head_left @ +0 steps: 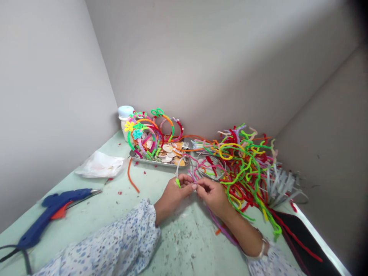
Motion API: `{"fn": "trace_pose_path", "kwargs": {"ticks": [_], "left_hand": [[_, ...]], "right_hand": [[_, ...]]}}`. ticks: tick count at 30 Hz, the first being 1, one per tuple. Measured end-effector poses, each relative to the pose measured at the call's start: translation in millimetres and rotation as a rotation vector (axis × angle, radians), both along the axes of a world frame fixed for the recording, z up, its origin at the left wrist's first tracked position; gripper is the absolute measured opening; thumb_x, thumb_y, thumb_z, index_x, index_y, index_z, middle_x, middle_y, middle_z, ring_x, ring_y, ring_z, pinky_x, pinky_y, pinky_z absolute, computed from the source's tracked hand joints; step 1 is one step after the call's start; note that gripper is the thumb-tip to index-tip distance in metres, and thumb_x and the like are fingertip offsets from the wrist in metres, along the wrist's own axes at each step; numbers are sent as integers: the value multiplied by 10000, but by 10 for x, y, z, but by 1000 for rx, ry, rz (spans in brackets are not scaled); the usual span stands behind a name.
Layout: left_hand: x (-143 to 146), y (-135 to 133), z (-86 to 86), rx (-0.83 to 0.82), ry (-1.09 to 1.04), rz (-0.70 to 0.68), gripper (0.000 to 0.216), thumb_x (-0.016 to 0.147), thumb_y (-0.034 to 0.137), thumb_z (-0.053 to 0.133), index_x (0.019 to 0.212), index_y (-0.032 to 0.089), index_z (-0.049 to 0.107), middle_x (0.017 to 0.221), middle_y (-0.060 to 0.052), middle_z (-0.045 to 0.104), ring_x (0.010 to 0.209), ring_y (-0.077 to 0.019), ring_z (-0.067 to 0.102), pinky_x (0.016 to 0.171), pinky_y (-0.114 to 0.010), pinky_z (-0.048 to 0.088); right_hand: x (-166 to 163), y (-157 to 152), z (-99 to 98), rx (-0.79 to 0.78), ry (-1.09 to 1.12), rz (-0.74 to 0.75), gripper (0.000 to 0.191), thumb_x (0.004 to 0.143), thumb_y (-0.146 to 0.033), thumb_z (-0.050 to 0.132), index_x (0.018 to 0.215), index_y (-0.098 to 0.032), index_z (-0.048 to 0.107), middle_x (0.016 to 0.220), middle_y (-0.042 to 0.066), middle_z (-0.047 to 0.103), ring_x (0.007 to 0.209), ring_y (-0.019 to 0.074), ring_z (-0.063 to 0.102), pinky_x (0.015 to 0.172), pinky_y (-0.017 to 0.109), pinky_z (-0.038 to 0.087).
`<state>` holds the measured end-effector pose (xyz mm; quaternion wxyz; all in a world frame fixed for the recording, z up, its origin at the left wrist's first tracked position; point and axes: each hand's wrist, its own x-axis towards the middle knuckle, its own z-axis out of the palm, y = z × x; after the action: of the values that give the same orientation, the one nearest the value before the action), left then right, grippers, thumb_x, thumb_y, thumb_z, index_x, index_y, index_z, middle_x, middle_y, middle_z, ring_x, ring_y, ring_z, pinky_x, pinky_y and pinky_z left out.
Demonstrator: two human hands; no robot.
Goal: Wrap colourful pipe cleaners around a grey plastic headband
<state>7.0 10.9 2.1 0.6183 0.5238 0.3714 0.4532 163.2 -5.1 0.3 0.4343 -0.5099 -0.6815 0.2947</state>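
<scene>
My left hand [173, 193] is closed in a pinch on a thin metal headband [180, 163] with a bit of green pipe cleaner at its end. My right hand [212, 194] is closed too, pinching a purple pipe cleaner [221, 230] that trails under my wrist. The two hands meet fingertip to fingertip above the pale green table [149, 214]. A big tangle of coloured pipe cleaners [244, 161] lies just to the right of my right hand.
A blue glue gun [51, 212] lies at the left with its cord. A metal tray [155, 161] holds shells and decorated headbands [146, 132], with a white jar [125, 115] behind. A plastic bag [99, 165], an orange pipe cleaner [131, 178] and grey strips [280, 184] lie about.
</scene>
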Motion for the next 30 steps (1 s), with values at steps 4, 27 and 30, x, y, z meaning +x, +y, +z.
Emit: {"fn": "trace_pose_path", "kwargs": {"ticks": [4,27,30], "left_hand": [[-2,0,-49,53,84,53,216,728,306,684,788,120,594,652,21,548,528,-66,446,519,-197,363],[-141,61,43,352,376,617,370,919,350,407,1239,194,507,1210,-101,519,1173,-217,462,1031,-394,337],[-165,83,73,466,499,636,413,864,290,508,1263,187,499,1234,-123,471,1203,-250,435,1049,-438,312]], "right_hand": [[-17,-21,-12,177,-191,3,151,822,-212,536,739,-176,658,589,-25,538,543,111,465,552,234,351],[175,167,-67,-130,737,-151,148,790,-336,642,788,-188,652,534,-57,461,482,81,370,448,210,281],[161,172,-34,-154,807,-125,156,790,-340,652,802,-185,648,511,-72,392,457,72,319,417,205,233]]}}
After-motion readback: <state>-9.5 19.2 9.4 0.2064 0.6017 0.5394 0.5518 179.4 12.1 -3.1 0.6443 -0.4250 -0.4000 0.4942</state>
